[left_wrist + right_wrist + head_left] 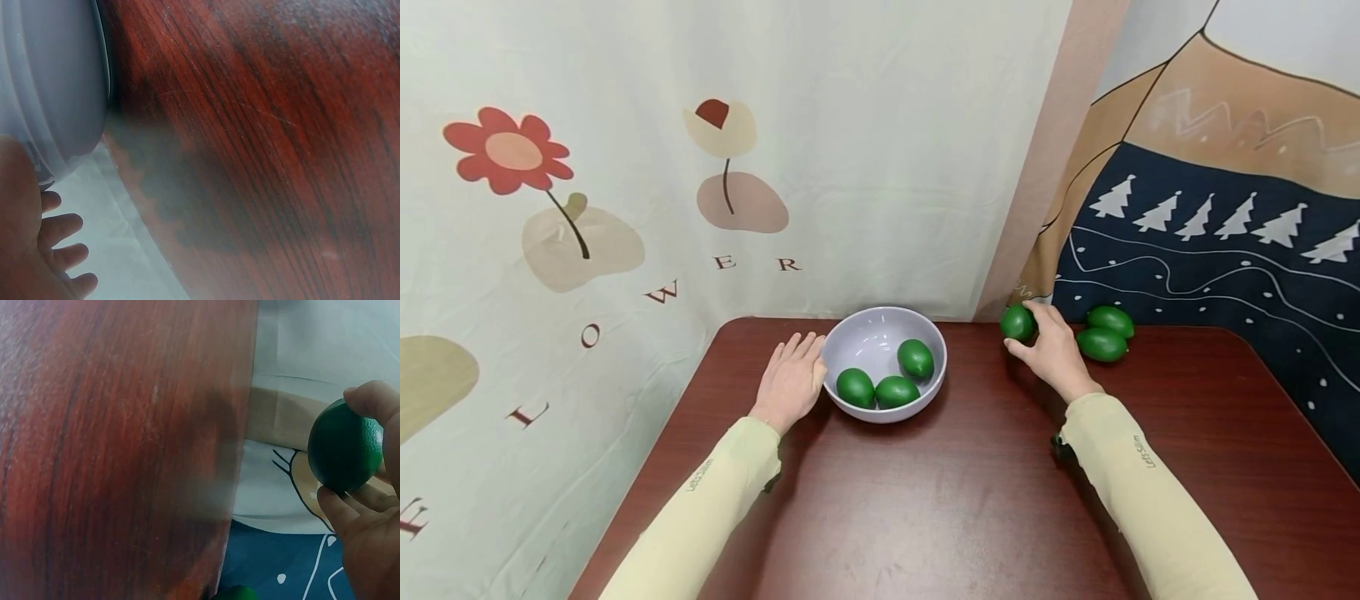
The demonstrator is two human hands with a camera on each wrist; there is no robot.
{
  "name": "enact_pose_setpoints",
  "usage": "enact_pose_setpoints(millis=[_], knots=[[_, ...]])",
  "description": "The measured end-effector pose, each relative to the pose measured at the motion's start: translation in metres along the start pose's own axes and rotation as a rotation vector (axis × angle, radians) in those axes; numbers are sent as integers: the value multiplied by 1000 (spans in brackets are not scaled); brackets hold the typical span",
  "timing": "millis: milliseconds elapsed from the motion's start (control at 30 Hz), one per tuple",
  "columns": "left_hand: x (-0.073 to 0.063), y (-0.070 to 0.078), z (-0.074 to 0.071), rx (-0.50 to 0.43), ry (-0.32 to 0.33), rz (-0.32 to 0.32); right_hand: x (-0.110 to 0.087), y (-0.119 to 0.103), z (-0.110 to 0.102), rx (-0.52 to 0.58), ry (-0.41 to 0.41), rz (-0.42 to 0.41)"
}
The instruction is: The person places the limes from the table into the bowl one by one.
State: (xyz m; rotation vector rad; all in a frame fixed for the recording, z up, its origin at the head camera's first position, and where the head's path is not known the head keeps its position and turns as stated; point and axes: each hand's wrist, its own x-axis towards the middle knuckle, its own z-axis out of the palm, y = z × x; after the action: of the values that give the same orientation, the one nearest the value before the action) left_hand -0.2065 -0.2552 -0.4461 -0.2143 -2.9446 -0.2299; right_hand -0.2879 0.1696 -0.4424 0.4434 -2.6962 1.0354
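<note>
Pale yellow sleeves (700,508) — small lettering (1144,452) on each

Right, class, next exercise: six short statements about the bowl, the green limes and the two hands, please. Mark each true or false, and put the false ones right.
1. The right hand grips a green lime. True.
2. The left hand is at the outer side of the bowl. True.
3. The bowl has five limes in it. False: three limes lie in it.
4. The gripped lime is directly over the bowl. False: it is off to the bowl's right.
5. Two other limes lie close together, just right of the right hand. True.
6. The bowl is upside down. False: it stands upright, open side up.
</note>
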Motion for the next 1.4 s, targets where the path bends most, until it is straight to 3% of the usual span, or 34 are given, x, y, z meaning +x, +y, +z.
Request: enact_pose_setpoints(millis=[1400], knots=[[0,3,-2,4,0,-1,-2,-19,3,86,101,-91]])
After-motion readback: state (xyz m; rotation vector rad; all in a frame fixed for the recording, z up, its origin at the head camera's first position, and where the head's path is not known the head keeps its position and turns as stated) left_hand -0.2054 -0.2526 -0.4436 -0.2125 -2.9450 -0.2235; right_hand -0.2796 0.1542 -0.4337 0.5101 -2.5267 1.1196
